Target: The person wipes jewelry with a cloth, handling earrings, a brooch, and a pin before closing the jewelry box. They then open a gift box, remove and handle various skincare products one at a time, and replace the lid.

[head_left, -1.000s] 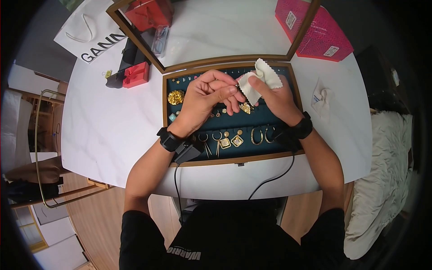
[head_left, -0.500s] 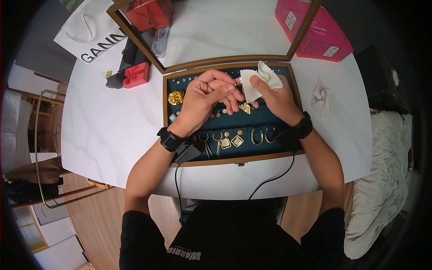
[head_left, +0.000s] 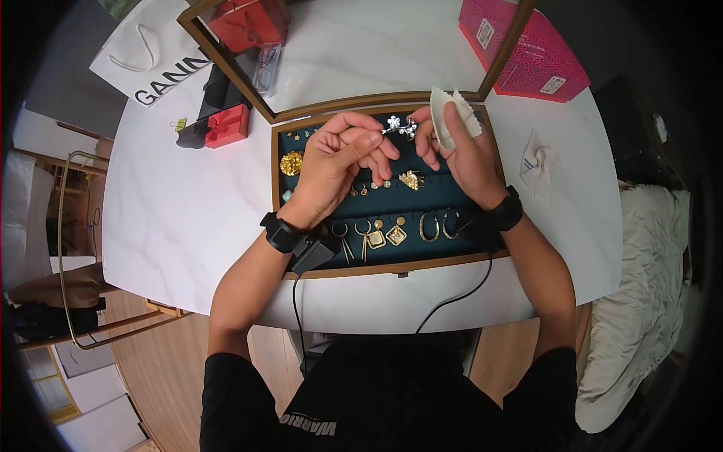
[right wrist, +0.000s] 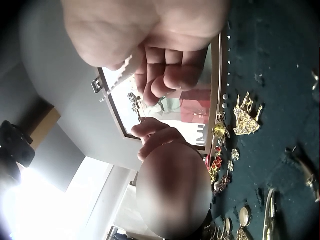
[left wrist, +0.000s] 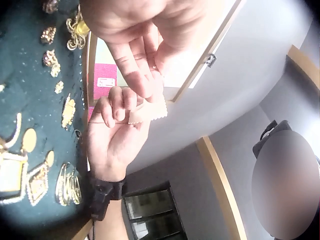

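Observation:
My left hand (head_left: 327,169) pinches one end of a silver jewellery piece with sparkling flowers (head_left: 394,122) between thumb and fingertips. The piece also shows in the right wrist view as a small flowered sprig (right wrist: 133,99). My right hand (head_left: 474,167) holds a cream polishing cloth with zigzag edges (head_left: 439,114), its thumb laid over the folded fabric. The right fingertips are right at the free end of the silver piece. Both hands are above an open wooden jewellery case (head_left: 346,270) lined in dark green. Gold square-drop earrings (head_left: 376,237) and a gold animal-shaped piece (right wrist: 246,116) lie in it.
The case's raised glass lid (head_left: 376,100) stands behind my hands. At the left are a red gift box (head_left: 227,125) and a white paper bag (head_left: 154,56); a pink box (head_left: 527,56) stands at the back right. A crumpled pale pouch (head_left: 541,167) lies at the right.
The cloth has come off the silver piece and moved right and up with my right hand, leaving the flowers exposed. My left hand keeps its pinch, turned slightly.

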`<state>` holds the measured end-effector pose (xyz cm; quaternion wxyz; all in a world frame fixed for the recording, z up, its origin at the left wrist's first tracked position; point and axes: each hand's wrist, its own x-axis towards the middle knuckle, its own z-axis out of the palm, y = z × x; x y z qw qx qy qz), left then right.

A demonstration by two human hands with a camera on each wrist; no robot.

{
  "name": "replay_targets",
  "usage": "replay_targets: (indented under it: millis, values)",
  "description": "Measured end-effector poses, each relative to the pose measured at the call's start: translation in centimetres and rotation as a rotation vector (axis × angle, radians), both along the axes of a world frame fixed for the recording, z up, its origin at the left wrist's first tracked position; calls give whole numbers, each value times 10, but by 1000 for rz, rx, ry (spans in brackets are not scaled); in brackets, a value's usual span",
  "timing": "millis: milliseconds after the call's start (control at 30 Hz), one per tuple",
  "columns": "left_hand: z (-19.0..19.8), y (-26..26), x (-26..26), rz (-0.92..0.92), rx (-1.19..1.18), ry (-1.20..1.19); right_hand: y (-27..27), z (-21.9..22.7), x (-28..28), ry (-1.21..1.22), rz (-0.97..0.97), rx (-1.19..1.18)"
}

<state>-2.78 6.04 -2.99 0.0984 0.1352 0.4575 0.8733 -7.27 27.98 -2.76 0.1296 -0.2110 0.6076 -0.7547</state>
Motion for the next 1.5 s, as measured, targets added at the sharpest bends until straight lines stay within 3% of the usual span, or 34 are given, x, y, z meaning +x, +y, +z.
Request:
replay_targets:
  millis: [433,733,833,900,1000,1033,1100,1200,1500]
  values:
    - [0,0,0,-9,-14,9,-1,0,7,-86,10,40]
    - [0,2,1,4,-129,20,-1,-1,6,94,-11,175]
    - [0,3,1,3,-124,17,-1,-6,5,-22,-39,136]
    - [0,3,1,8,-114,14,-3,-8,5,215,-68,139]
    - [-1,2,1,10,-123,1,-5,-12,4,295,-102,166]
    - [-1,2,1,1,-136,2,-2,-10,4,295,-100,165]
    - [-1,2,1,-8,-148,5,5,-5,3,-9,1,178]
    - [0,2,2,-12,-149,-7,-2,-6,6,160,-60,185]
    - [1,3,2,-70,-200,0,0,0,6,43,-10,188]
